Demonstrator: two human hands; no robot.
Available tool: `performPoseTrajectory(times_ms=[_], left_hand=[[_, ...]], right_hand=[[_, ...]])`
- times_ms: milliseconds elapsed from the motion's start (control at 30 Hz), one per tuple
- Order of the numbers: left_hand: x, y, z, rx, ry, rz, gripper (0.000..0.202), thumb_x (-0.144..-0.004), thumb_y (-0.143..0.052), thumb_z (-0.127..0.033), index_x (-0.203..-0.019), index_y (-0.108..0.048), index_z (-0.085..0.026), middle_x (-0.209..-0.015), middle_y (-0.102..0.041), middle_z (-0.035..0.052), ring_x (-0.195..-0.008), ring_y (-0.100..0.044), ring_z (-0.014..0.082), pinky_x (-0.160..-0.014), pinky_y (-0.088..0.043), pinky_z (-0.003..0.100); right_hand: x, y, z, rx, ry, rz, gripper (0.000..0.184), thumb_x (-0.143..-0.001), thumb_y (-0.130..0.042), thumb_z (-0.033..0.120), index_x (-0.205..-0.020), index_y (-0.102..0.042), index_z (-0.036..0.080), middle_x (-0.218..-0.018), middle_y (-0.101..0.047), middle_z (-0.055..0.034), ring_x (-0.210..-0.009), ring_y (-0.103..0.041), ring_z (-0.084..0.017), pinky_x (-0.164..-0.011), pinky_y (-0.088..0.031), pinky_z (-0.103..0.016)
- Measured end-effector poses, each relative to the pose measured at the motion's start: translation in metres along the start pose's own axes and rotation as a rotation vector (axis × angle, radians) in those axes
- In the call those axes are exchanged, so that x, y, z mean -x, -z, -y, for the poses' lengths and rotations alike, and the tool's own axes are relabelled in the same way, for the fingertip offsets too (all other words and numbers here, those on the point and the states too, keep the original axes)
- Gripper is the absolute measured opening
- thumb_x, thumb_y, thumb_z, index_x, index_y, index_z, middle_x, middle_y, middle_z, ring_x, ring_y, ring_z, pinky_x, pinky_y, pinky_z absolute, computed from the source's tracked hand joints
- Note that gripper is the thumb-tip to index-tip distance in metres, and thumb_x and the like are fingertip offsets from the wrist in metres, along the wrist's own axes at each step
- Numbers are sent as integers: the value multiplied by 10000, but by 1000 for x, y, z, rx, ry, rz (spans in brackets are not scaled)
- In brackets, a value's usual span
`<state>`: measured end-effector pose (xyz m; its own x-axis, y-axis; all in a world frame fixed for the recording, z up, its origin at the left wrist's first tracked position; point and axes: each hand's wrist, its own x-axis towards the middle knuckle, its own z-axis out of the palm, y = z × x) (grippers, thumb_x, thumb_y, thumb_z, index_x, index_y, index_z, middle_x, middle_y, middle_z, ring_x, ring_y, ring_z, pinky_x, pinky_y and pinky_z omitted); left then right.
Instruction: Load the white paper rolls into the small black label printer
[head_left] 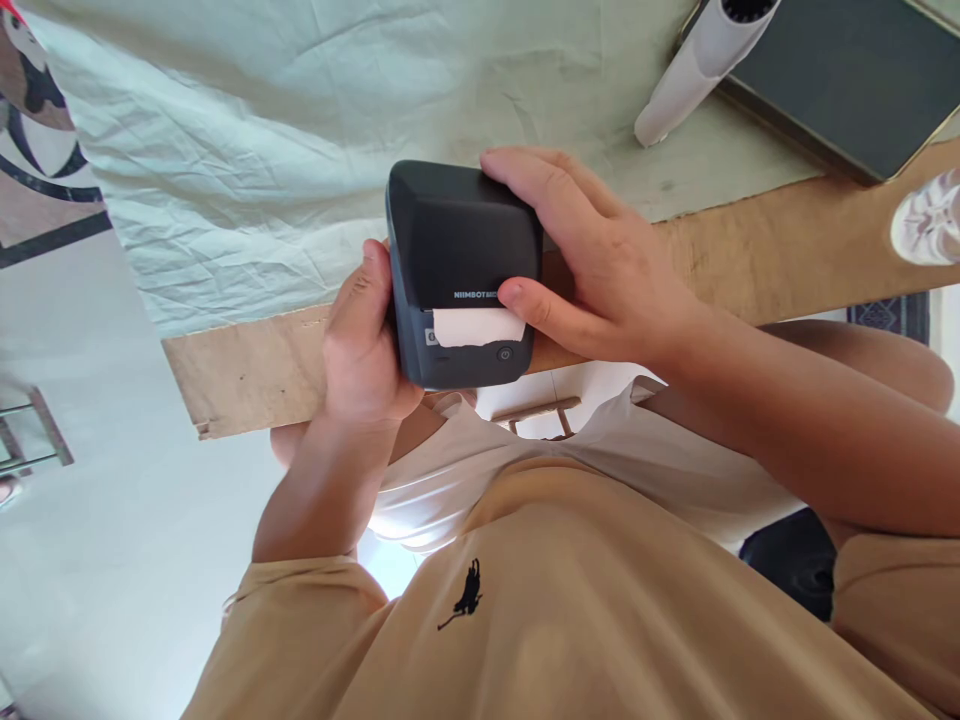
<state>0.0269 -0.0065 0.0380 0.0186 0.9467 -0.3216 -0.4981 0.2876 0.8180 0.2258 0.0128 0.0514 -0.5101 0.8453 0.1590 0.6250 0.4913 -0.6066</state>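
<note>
A small black label printer point(457, 240) is held between both hands above the edge of a wooden table point(247, 365). A white strip of label paper point(478, 326) sticks out of its slot, with a round button beside it. My left hand point(364, 345) is wrapped round the printer's left side. My right hand point(592, 255) grips its right side, with the fingers over the top and the thumb touching the paper's edge.
A crumpled pale green cloth point(300, 130) covers most of the table. A white cylinder point(697, 65) and a dark flat tablet-like slab point(847, 75) lie at the far right. A white shoe point(930, 220) shows at the right edge. My tan shirt fills the lower view.
</note>
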Motion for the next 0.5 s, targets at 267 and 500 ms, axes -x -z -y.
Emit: performPoseTrajectory(times_ms=[267, 500], left_hand=[[0, -1, -4, -24, -21, 3, 491, -1094, -402, -368, -842, -712, -82, -774, -707, 60, -825, -757, 176, -1043, -638, 437], [2, -7, -8, 63, -9, -5, 385, -1028, -507, -209, -741, -737, -97, -651, -690, 22, -637, -672, 76, -628, -622, 142]], right_hand=[[-2, 1, 2, -14, -38, 57, 697, -1036, -276, 594, -1615, -325, 208, -1651, -372, -28, -1562, -385, -139, -1161, -544, -279], [-1, 2, -2, -119, 3, 39, 713, -1014, -400, 582, -1596, -359, 172, -1635, -408, -51, -1538, -424, -129, -1146, -519, -262]])
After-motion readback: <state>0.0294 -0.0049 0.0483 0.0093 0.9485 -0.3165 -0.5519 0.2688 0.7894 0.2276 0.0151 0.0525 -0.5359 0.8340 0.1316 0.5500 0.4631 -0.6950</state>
